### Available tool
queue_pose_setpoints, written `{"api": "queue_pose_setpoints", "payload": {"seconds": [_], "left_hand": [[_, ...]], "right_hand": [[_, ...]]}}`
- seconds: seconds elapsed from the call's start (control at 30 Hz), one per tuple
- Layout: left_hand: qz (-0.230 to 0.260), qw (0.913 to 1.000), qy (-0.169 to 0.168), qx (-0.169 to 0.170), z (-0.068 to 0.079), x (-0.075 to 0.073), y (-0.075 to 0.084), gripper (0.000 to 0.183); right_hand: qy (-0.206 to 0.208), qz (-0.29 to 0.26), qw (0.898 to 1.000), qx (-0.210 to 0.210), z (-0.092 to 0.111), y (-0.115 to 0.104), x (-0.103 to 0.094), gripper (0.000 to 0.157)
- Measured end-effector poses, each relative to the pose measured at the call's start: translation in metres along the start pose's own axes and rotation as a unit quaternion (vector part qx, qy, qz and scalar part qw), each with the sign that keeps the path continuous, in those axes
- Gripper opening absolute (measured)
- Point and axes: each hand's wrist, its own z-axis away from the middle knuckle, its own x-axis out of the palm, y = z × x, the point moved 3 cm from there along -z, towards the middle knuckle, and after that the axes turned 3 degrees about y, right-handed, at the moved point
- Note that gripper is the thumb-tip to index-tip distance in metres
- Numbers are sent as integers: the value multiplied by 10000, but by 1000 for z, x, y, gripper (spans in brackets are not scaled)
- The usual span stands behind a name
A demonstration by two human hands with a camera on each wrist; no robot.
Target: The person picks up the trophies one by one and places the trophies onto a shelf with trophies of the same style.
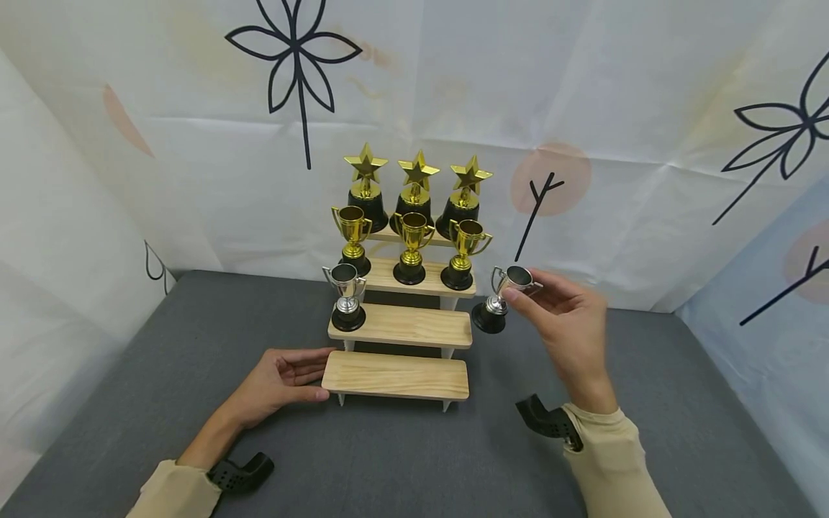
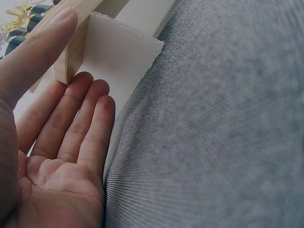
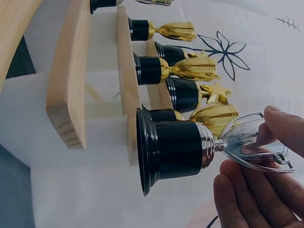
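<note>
My right hand (image 1: 570, 324) pinches a small silver trophy cup (image 3: 180, 147) by its bowl, thumb on one side and fingers on the other. The cup is tilted, its black base in the air just right of the second-lowest step of a wooden tiered stand (image 1: 414, 327). On that step's left end stands another silver trophy cup (image 1: 348, 295). My left hand (image 1: 285, 381) is at the left end of the lowest step (image 1: 395, 375), palm up with fingers extended; the left wrist view shows its fingertips by the step's end and white support (image 2: 118, 52).
Gold trophy cups (image 1: 411, 244) stand in a row on the step above, and gold star trophies (image 1: 417, 183) on the top step. A dark grey cloth (image 1: 414, 460) covers the table. Behind hangs a pale printed curtain (image 1: 214, 187).
</note>
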Motion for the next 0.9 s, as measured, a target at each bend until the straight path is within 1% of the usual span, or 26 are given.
{"api": "queue_pose_setpoints", "payload": {"seconds": [0.13,0.2,0.5,0.67,0.9], "left_hand": [[-14,10000,3,20,0,0,0,69],[-22,10000,8,9,0,0,0,69],[-27,10000,56,-59,0,1,1,69],[-1,10000,15,-10,0,2,0,68],[0,10000,14,-6,0,1,0,69]], "right_hand": [[-144,-87,9999,-10,3,1,5,35],[-197,-38,9998,-33,4,1,8,35],[-335,-110,9993,-116,8,1,20,34],[-404,-46,9989,-215,9,0,29,34],[-517,129,9985,-153,6,1,42,33]]}}
